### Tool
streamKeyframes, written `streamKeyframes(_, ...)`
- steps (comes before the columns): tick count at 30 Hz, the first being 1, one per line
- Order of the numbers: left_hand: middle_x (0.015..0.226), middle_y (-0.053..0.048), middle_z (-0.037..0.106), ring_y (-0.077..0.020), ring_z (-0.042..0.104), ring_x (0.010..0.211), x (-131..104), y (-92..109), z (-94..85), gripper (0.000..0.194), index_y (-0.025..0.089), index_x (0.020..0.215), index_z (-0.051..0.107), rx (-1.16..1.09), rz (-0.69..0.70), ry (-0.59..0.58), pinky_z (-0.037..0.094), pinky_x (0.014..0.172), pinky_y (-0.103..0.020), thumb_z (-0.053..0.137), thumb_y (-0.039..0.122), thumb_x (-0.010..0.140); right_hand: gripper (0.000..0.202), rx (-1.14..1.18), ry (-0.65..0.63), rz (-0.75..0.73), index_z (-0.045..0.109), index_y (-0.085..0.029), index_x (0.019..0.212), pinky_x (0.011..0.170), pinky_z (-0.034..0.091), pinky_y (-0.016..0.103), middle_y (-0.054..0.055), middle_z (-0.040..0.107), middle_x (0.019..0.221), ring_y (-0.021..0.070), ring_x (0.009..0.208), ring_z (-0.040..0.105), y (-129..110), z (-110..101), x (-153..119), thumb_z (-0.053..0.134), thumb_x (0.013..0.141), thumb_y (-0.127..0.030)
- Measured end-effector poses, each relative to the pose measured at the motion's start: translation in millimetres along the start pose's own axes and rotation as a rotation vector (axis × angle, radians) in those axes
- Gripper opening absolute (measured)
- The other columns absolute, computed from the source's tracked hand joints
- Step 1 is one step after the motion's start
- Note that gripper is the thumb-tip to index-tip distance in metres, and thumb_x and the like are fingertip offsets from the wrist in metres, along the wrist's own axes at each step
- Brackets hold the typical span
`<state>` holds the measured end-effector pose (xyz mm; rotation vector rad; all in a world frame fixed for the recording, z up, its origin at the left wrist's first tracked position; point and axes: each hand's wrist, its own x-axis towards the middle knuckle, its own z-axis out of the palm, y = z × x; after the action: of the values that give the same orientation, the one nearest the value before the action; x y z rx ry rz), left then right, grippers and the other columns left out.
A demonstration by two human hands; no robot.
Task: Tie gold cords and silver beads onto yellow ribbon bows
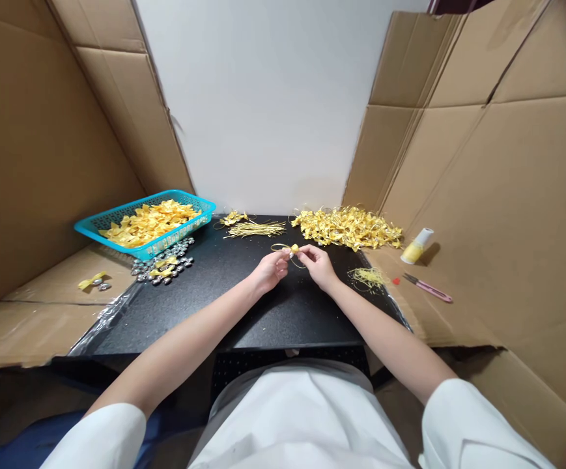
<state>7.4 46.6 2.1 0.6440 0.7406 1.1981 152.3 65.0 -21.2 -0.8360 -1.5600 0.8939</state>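
Observation:
Over the middle of the black table (189, 319), my left hand (270, 270) pinches a small yellow bow (295, 249) with a silvery piece under it. My right hand (316, 266) grips the same bow from the other side, fingertips closed. A thin gold cord (277, 247) loops out from between the fingers. Behind the hands lies a bundle of straight gold cords (256, 229). To their right rear is a large heap of yellow bows with cords (348, 228). Yellow thread scraps (368, 278) lie right of my right hand.
At the left, a blue basket (178, 236) holds yellow bows, with silver beads (185, 262) beside it. On the right cardboard are a thread spool (416, 247), pink snips (429, 288) and a red bit (396, 281). Cardboard walls (497, 215) flank both sides.

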Motion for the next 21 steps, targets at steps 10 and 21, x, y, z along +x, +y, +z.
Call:
streamKeyframes(10, 0.057, 0.007, 0.048, 0.0018, 0.026, 0.037, -1, 2, -0.6, 0.018, 0.011, 0.068, 0.058, 0.029, -0.014, 0.001, 0.018, 0.035, -0.013, 0.075, 0.015, 0.062, 0.028, -0.021, 0.016, -0.006, 0.064, -0.018, 0.075, 0.059, 0.044, 0.027, 0.002, 0.062, 0.069, 0.0136, 0.062, 0.052, 0, -1, 0, 0.062, 0.074, -0.046)
streamKeyframes(21, 0.054, 0.006, 0.046, 0.0013, 0.025, 0.038, 1, 0, -0.9, 0.02, 0.011, 0.064, 0.058, 0.113, 0.045, 0.091, 0.015, 0.037, -0.014, 0.076, 0.015, 0.055, 0.019, -0.355, 0.051, -0.25, 0.065, -0.018, 0.069, 0.057, 0.038, 0.027, 0.001, 0.057, 0.063, 0.0128, 0.057, 0.047, -20, -6, -7, 0.054, 0.082, -0.027)
